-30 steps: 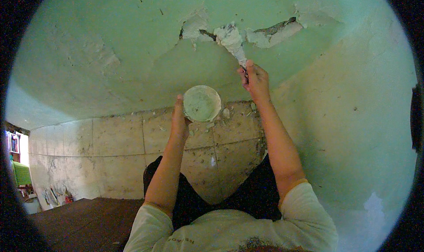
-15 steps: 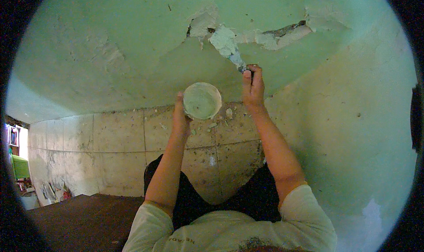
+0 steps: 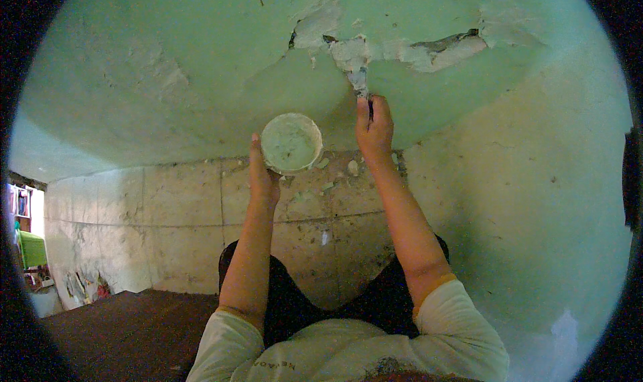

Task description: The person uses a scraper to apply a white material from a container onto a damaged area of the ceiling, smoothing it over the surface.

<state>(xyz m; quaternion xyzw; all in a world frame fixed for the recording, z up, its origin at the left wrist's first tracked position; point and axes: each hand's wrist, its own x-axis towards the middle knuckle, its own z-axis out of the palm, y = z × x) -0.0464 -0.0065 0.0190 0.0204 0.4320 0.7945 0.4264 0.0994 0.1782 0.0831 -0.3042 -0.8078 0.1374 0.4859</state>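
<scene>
My left hand (image 3: 263,178) is wrapped round the side of a round tub (image 3: 317,139) and holds it up off the floor. Pale green paste (image 3: 289,143) covers the inside of the tub. In my right hand (image 3: 376,131) is the handle of a putty knife (image 3: 358,79), fingers closed round it. Its blade is smeared with whitish filler and lies against the green wall (image 3: 281,81), by a broken patch. A dark crack (image 3: 443,42) with pale, chipped edges runs to the right of the blade. The blade's tip is hard to tell from the filler.
Crumbs of plaster (image 3: 353,167) lie on the tiled floor (image 3: 181,201) along the foot of the wall. A brown flat surface (image 3: 140,328) is at the lower left. A side wall (image 3: 522,201) rises close on my right. Farther left stands a green object (image 3: 31,249) beside shelves.
The tub in my left hand has shifted left and slightly up. My right hand has turned the putty knife more upright, and its handle end has moved a little left.
</scene>
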